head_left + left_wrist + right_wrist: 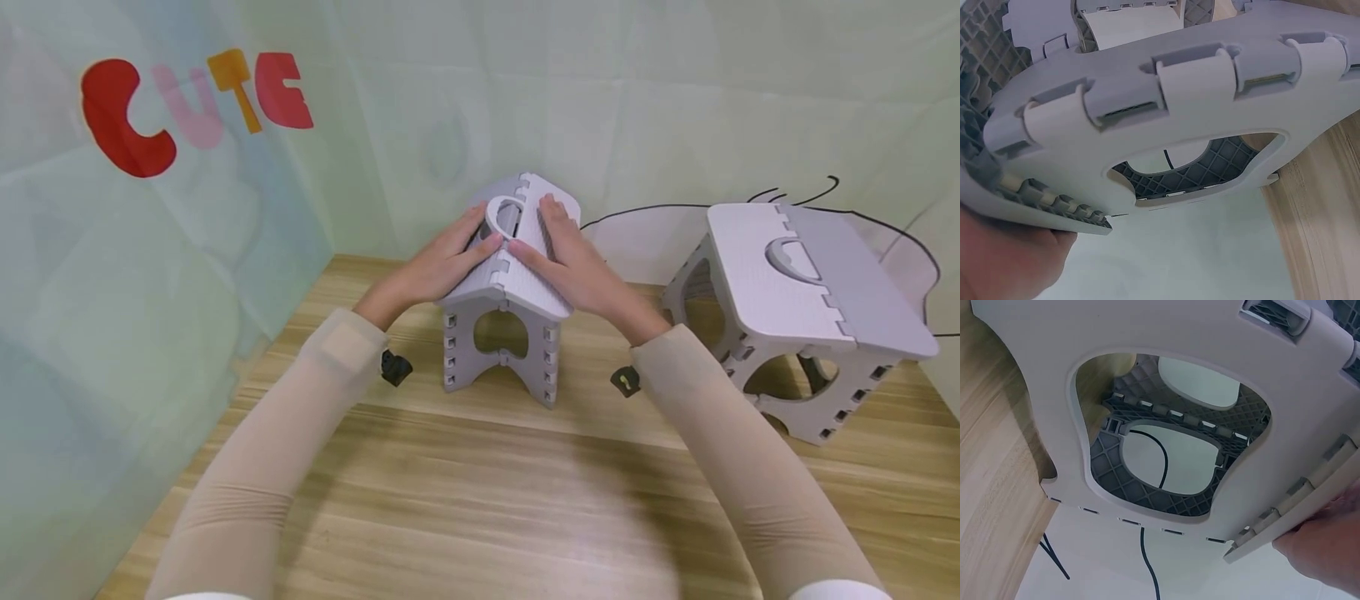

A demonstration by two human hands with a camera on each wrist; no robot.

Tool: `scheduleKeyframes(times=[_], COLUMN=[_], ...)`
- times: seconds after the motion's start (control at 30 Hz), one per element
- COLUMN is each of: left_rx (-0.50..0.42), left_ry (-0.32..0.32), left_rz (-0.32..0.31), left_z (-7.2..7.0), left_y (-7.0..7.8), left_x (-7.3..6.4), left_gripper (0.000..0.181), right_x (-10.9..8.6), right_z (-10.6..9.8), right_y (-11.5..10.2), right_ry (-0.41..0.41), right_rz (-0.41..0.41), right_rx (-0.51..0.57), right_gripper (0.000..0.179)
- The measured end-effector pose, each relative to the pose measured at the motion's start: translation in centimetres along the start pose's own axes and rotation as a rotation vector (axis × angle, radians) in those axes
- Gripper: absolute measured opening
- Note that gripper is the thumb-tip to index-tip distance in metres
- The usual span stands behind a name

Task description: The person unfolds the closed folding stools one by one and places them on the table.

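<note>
A grey and white folding step stool (531, 285) stands partly folded on the wood-patterned surface, its two top panels sloping from a raised middle seam like a roof. My left hand (442, 265) lies on the left panel, thumb near the seam beside the carry handle (491, 218). On the white right panel rests my right hand (573, 262), fingers stretched forward and thumb towards the seam. Each wrist view looks under the top at a side leg panel (1191, 115) with a large opening. The handle's ring sticks up between the hands.
Another folding stool (780, 283), opened flat, stands to the right. A black cable (652, 207) runs behind both stools along the cloth backdrop (480, 108). Coloured letters (127, 117) spelling CUTE hang on the left. The wooden surface (465, 500) stretches towards me.
</note>
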State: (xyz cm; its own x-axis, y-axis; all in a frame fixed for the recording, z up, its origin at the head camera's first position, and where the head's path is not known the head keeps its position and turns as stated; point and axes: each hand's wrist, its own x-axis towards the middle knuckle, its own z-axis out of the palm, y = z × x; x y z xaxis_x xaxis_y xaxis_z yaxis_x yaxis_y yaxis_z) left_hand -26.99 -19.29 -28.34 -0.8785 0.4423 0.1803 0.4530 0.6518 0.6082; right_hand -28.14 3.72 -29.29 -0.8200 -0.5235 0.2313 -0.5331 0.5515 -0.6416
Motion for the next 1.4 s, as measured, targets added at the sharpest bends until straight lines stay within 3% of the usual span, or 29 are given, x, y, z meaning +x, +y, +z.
scheduleKeyframes(times=[0.4,1.4], left_rx=[-0.01,0.022], left_ry=[-0.02,-0.027], left_rz=[-0.027,-0.058], left_z=[-0.05,-0.22], left_y=[0.39,0.37], left_x=[-0.18,-0.26], left_gripper=[0.073,0.077], right_x=[0.24,0.12], right_z=[0.25,-0.11], right_y=[-0.27,-0.43], right_ry=[-0.025,-0.059], right_rz=[-0.02,-0.006], right_rx=[-0.121,-0.179], right_gripper=[0.086,0.085])
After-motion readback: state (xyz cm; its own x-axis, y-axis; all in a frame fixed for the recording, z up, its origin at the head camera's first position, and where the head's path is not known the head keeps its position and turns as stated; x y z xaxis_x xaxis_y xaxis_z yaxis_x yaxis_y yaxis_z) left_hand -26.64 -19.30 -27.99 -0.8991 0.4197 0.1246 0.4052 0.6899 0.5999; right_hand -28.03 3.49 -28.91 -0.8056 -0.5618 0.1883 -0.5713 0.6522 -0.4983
